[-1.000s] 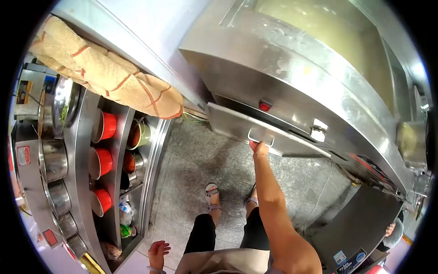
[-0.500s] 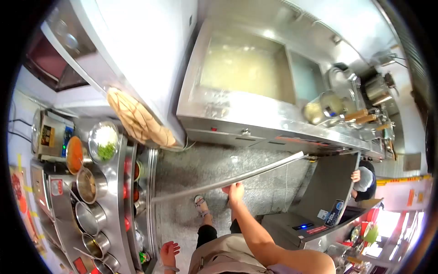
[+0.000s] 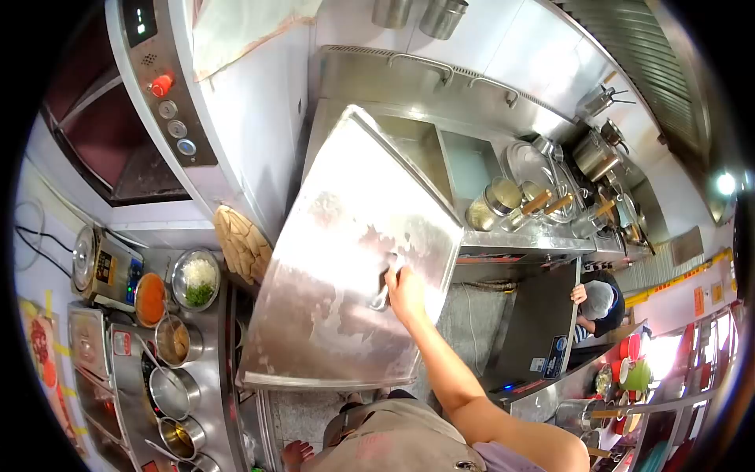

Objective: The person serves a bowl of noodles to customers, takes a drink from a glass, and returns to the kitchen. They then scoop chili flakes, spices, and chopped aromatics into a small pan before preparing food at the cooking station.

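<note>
My right hand [image 3: 405, 291] is wrapped round the handle of a large flat stainless steel lid [image 3: 314, 322]. Tilted, the lid spans the middle of the view and hides much of the steel boiling tank [image 3: 417, 140] behind it. Wet streaks and whitish stains mark its surface. Low on the left, my left hand [image 3: 297, 455] hangs beside my apron [image 3: 393, 429], empty, with its fingers apart.
Along the left, a steel counter [image 3: 208, 346] carries several pots and a bowl of white and green chopped food [image 3: 197, 279]. Strainers with wooden handles [image 3: 537, 202] stand right of the tank. Another person [image 3: 602, 303] grips a dark panel [image 3: 543, 315].
The lid has swung from edge-on to showing its broad face, rising in front of the tank with my right hand on its handle. My view has tipped upward.
</note>
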Demonstrator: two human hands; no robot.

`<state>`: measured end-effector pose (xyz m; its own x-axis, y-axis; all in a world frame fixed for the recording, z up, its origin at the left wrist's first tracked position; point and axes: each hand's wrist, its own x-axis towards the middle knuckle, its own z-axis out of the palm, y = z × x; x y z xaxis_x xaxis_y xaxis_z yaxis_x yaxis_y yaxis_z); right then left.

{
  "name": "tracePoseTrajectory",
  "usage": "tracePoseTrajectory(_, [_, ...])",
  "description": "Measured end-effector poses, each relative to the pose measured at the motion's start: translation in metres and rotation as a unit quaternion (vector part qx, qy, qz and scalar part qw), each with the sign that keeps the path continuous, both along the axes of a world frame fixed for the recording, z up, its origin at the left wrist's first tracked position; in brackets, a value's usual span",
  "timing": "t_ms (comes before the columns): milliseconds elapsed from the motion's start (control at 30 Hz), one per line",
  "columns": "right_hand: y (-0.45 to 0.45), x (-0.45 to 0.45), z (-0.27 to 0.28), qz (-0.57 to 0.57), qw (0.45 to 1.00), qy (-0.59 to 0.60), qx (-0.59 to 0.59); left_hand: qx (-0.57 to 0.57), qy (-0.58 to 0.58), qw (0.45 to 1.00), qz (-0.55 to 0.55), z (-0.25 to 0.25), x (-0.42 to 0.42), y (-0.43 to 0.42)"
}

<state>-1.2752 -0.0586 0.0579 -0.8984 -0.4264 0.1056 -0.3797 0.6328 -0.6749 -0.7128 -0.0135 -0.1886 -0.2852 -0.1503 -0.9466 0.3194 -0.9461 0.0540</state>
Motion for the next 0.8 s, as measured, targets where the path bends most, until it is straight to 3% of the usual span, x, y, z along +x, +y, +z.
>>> tracePoseTrajectory(100, [-0.027, -0.03, 0.021, 0.023, 0.998, 0.038, 0.033, -0.029, -0.084, 0.995, -0.049, 0.007, -0.014, 0.007])
tracePoseTrajectory(167, [-0.046, -0.055, 0.025, 0.036, 0.998, -0.015, 0.042, -0.042, -0.102, 0.992, -0.063, 0.007, -0.022, 0.008])
tracePoseTrajectory(367, [-0.102, -0.152, -0.016, 0.073, 0.989, 0.045, 0.119, -0.084, -0.163, 0.979, -0.092, 0.006, -0.048, 0.01])
tracePoseTrajectory(433, [-0.123, -0.181, -0.022, 0.056, 0.989, -0.01, 0.136, -0.092, -0.189, 0.973, -0.098, 0.005, -0.061, 0.011])
tracePoseTrajectory(800, [-0.235, -0.346, -0.091, 0.055, 0.975, -0.018, 0.213, -0.134, -0.308, 0.931, -0.143, 0.0, -0.122, 0.048])
